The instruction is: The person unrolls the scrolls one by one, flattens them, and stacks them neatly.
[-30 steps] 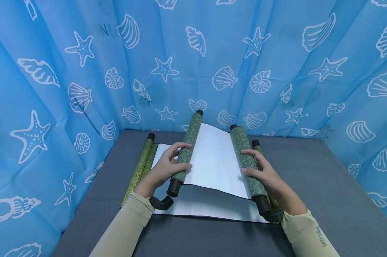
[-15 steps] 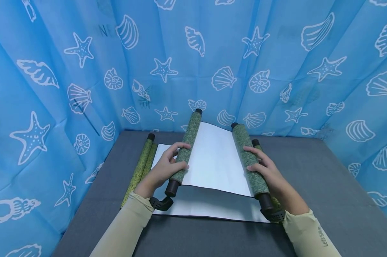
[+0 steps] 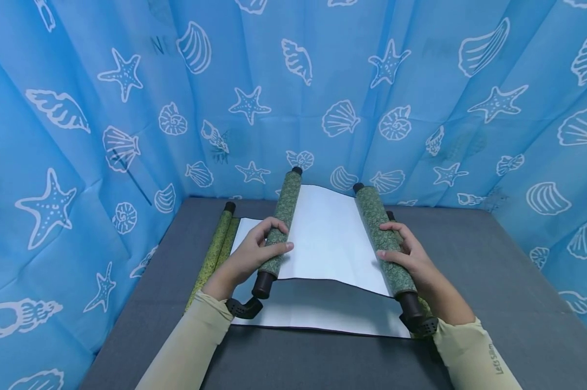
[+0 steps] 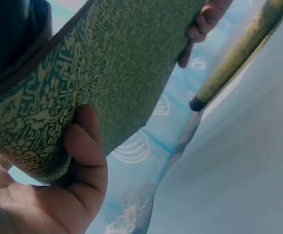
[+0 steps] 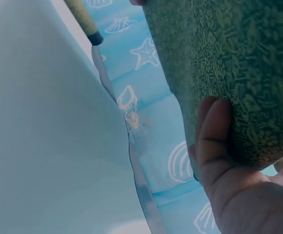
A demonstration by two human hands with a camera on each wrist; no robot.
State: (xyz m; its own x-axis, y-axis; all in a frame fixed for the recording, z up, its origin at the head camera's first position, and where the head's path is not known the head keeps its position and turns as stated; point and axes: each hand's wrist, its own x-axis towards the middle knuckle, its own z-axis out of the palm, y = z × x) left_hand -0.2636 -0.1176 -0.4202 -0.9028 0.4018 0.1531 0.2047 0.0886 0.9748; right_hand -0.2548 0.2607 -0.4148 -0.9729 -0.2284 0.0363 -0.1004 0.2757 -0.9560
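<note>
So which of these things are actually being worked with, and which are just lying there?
In use:
- left hand gripping the left roller
- right hand gripping the right roller
- white sheet stretched between them

Lying about:
- second scroll flat underneath
- grey table
- blue seashell curtain

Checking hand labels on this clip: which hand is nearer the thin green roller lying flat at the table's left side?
Left. The left hand grips the raised left roll, just right of the thin green roller. The right hand grips the right roll, farther away.

Bare table [image 3: 493, 281] right: free passage. Curtain [image 3: 79, 179] hems left and back; second scroll [image 3: 215, 246] blocks left.
</note>
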